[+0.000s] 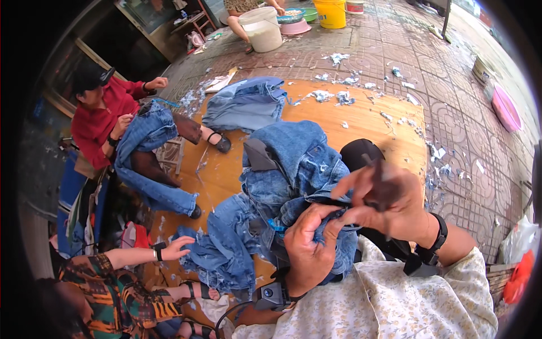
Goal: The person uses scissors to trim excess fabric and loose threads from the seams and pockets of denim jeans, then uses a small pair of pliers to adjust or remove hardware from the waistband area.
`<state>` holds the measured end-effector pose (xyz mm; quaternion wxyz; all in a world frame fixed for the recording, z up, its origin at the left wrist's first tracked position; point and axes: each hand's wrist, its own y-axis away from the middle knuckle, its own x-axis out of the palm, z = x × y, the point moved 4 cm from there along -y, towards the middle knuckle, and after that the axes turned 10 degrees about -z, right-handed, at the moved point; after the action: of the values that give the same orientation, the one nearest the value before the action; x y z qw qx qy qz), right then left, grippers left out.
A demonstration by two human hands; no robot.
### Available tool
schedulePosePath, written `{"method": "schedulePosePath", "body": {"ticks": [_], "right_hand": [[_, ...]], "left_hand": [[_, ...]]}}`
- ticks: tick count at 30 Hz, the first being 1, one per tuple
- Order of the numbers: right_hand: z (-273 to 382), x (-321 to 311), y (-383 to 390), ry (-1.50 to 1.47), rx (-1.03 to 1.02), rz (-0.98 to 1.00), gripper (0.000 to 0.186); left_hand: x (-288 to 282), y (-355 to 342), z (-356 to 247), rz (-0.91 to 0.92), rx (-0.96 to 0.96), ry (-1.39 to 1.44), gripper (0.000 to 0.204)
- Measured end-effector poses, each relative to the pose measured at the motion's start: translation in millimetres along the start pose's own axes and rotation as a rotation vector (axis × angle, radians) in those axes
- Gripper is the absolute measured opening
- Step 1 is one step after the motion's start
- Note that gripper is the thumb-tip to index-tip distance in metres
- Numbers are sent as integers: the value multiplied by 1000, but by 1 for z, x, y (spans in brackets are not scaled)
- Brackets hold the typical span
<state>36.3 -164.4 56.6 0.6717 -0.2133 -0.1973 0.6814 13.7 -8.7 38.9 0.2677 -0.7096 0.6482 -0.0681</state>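
Observation:
A pair of blue jeans (307, 152) lies bunched across my lap, with a grey lining patch showing. My left hand (310, 240) is closed on its dark edge, thumb and fingers pinching the cloth. Close beside it, my right hand (395, 198) has its fingers curled around a dark tool (383, 189), smeared by motion; its kind cannot be made out. The right thumb and fingertips are near the same edge. A bright blue strip (276, 226) shows next to my left hand. More frayed denim (226, 248) lies to the left of the bundle.
A wooden board (384, 113) carries folded jeans (245, 104) and pale scraps (339, 97). At left, a person in red (104, 121) holds jeans; another person's hand (179, 247) reaches toward the frayed denim. Buckets (262, 34) and a pink basin (505, 107) stand farther off.

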Motion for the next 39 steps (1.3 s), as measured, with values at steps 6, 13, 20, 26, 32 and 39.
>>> {"method": "schedulePosePath", "body": {"ticks": [6, 13, 20, 26, 32, 39], "right_hand": [[2, 5, -5, 340, -84, 142, 28], [-33, 9, 3, -174, 330, -72, 21], [-44, 9, 4, -357, 564, -50, 17], [-37, -2, -3, -371, 539, -12, 18], [-24, -3, -1, 145, 288, 63, 25], [-36, -33, -6, 205, 336, 176, 51]], "left_hand": [[7, 1, 12, -47, 72, -12, 20], [9, -4, 16, 57, -94, 27, 12], [10, -1, 24, 108, -259, 166, 10], [12, 1, 31, 119, -381, 253, 11], [20, 3, 39, 162, -450, 348, 15], [8, 1, 30, 65, -328, 276, 18]]}}
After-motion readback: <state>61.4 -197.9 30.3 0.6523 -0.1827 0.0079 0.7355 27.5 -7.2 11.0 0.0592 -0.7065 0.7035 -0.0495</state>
